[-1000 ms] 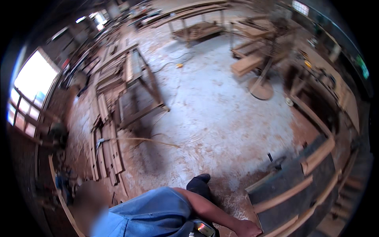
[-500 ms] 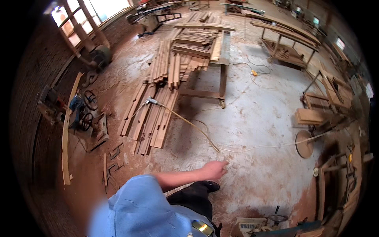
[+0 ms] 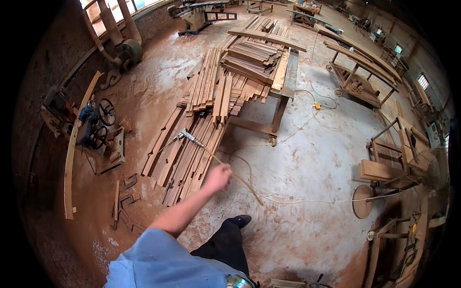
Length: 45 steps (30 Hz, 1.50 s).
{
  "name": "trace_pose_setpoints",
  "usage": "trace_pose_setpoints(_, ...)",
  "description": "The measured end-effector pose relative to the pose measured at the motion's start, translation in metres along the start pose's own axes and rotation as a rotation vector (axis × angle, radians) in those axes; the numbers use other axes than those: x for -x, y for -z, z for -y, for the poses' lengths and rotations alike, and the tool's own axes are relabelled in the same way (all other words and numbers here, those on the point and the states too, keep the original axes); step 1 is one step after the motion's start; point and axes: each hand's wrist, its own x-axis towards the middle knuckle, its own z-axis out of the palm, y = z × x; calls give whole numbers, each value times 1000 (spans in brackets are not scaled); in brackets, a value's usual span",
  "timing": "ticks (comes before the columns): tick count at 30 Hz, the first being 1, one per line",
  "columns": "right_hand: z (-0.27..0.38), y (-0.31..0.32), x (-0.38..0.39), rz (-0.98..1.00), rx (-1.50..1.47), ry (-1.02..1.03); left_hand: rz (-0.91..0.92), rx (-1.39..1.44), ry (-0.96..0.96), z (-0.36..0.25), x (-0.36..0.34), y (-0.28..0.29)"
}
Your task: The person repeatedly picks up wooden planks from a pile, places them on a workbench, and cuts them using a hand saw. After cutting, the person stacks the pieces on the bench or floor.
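Observation:
My left hand (image 3: 219, 177) reaches out from a blue sleeve over a tan air hose (image 3: 247, 187), slightly blurred; I cannot tell whether its fingers grip the hose. Just beyond it a metal pneumatic tool (image 3: 188, 137), attached to that hose, lies on long, notched wooden strips (image 3: 161, 161). Further back, more strips and short bundles (image 3: 247, 62) are heaped on and beside a metal-legged bench (image 3: 283, 105). My dark shoe (image 3: 240, 222) is on the dusty floor below. My right hand is out of view.
Left: a machine with handwheels (image 3: 105, 113), a long leaning board (image 3: 72, 177), steel clamps (image 3: 129, 201) on the floor, a blower (image 3: 129, 53) by the wall. Right: loaded trolleys (image 3: 360, 57), a wooden rack (image 3: 398, 144), a round base (image 3: 361, 201), a thin cable (image 3: 307, 200).
My left arm has swung up and leftward from the lower right to the hose near the tool. The view has turned toward the pile of strips, and my foot has shifted.

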Motion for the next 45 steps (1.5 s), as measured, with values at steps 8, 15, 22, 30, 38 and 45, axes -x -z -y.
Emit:
trace_pose_setpoints(8, 46, -54, -34, -65, 86, 0, -304, 629, 221, -39, -144, 92)
trace_pose_setpoints(15, 72, -92, -52, -91, 120, 3, -448, 846, 270, -17, -234, 124)
trace_pose_setpoints(22, 84, -106, -56, -89, 146, 12, -392, 1050, 237, -9, -257, 120)
trace_pose_setpoints(30, 86, -101, -43, -49, 209, 10, -439, 919, 417, -22, -194, 120)
trace_pose_setpoints(38, 88, -76, -43, -123, 132, 23, -347, 962, 547, 44, -61, 131)
trace_pose_setpoints(45, 94, -19, -31, -278, 21, 21, -406, 1018, 507, 24, -78, 101)
